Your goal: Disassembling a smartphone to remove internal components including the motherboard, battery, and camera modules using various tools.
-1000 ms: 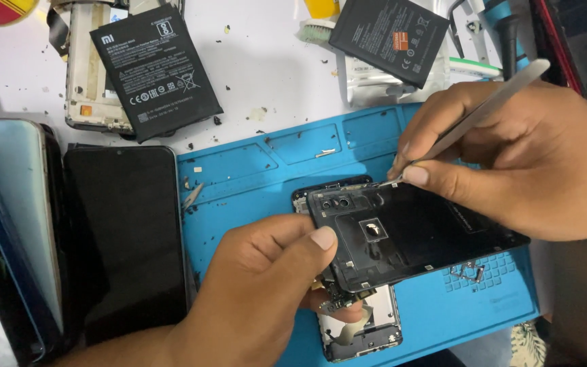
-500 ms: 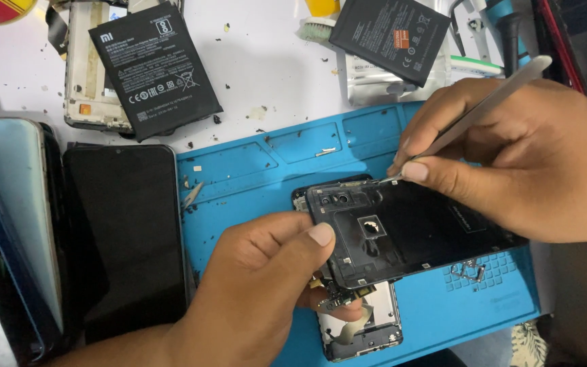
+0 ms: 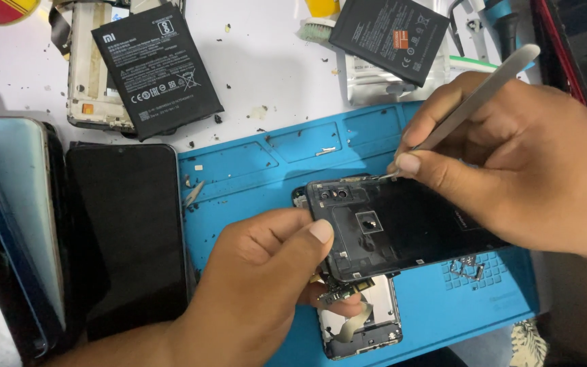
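My left hand [image 3: 253, 285] grips the near edge of a black phone back cover [image 3: 402, 228], thumb on top, holding it tilted over the blue repair mat [image 3: 253, 170]. Under the cover an opened phone frame [image 3: 365, 323] with exposed parts sticks out toward me. My right hand [image 3: 518, 170] holds metal tweezers [image 3: 470, 105], whose tip touches the cover's far edge by the camera cutout. Part of the opened phone is hidden by the cover and my left hand.
A black phone screen [image 3: 127, 231] lies left of the mat, with another glass panel [image 3: 11, 217] further left. Two black batteries [image 3: 154, 68] [image 3: 392, 34] rest on the white table at the back, one on a phone frame [image 3: 90, 88]. Small screws [image 3: 470, 268] sit in the mat's grid.
The tweezers' tip has stayed at the cover's far edge while the cover has shifted slightly. Both hands keep their grip.
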